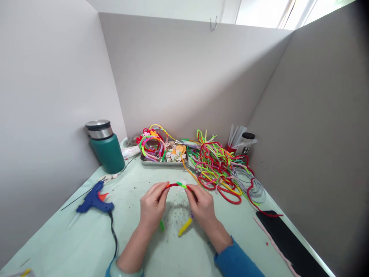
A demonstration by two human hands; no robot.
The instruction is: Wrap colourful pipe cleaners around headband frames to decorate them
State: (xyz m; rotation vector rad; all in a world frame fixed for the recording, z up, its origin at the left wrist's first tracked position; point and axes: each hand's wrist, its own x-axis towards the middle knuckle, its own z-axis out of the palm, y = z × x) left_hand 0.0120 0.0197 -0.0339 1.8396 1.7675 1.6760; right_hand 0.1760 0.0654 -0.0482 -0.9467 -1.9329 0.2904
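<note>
Between my two hands is an arched band wrapped in coloured pipe cleaner point(173, 185), red and bright green along its top. My left hand point(153, 202) pinches it on the left, near an orange bit, thumb against fingers. On the other side my right hand point(203, 204) grips it the same way, just past the green stretch. Below the hands a green end point(162, 225) and a yellow end point(185, 227) show, seemingly of the same band; the parts in between are hidden by the fingers.
A metal tray point(164, 163) holds wrapped bands and paper pieces. Right of it lies a tangled pipe cleaner heap point(213, 161). A blue glue gun point(96, 200) and green bottle point(106, 150) stand left. A black phone-like slab point(288, 242) lies right. Grey partitions point(184, 77) enclose the table.
</note>
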